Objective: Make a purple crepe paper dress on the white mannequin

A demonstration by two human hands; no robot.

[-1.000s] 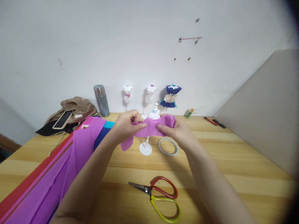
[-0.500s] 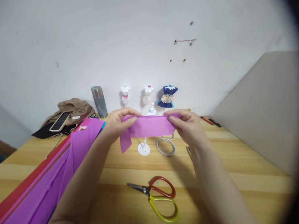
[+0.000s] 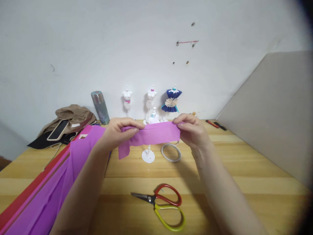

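Stretched between my two hands is a strip of purple crepe paper (image 3: 156,133), its top edge folded or creased. My left hand (image 3: 123,131) pinches it near the left end, and a loose tail of the strip hangs below that hand. My right hand (image 3: 193,129) pinches the upper right corner between thumb and fingers. Right behind the strip stands a small white mannequin (image 3: 153,115), its body mostly hidden and its round base (image 3: 148,156) showing below. Nearer to me lie scissors (image 3: 154,198) with one red and one yellow-green handle.
A roll of tape (image 3: 171,152) lies by the mannequin base. Along the wall stand two white mannequins (image 3: 127,97) and a mannequin in a blue pleated dress (image 3: 173,98). Left are a flask (image 3: 100,107), a phone (image 3: 58,130), brown cloth (image 3: 73,114) and purple sheets (image 3: 80,156).
The right thumb has shifted toward the strip's corner, and the left hand has slid inward along the top edge. The strip tilts slightly up to the right. The whole view has shifted a little.
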